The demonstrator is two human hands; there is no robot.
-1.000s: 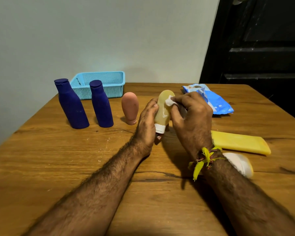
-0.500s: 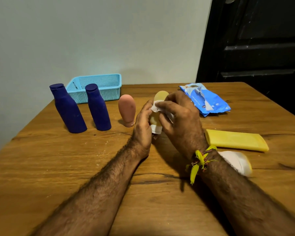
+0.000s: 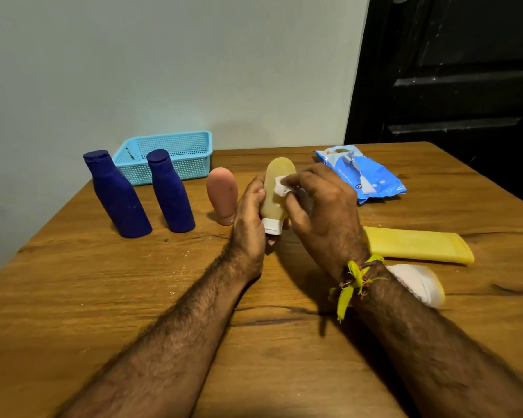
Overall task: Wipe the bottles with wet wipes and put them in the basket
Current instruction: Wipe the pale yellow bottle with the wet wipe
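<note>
Bottles line a wooden worktop (image 3: 73, 312): two blue bottles (image 3: 118, 194) stand at left before a blue basket (image 3: 175, 155), a pink tube (image 3: 222, 194) just beside them. At centre, the left hand (image 3: 248, 224) curls its grip round a tan bottle (image 3: 277, 188), held cap-down above the worktop, while the right hand (image 3: 323, 212) pinches a white wipe (image 3: 281, 187) against the bottle's upper side. A blue wipes packet (image 3: 363, 173) and a yellow tube (image 3: 417, 244) lie at right.

Two blue bottles (image 3: 142, 193) and a pink bottle (image 3: 222, 194) stand before the basket (image 3: 175, 155).
</note>
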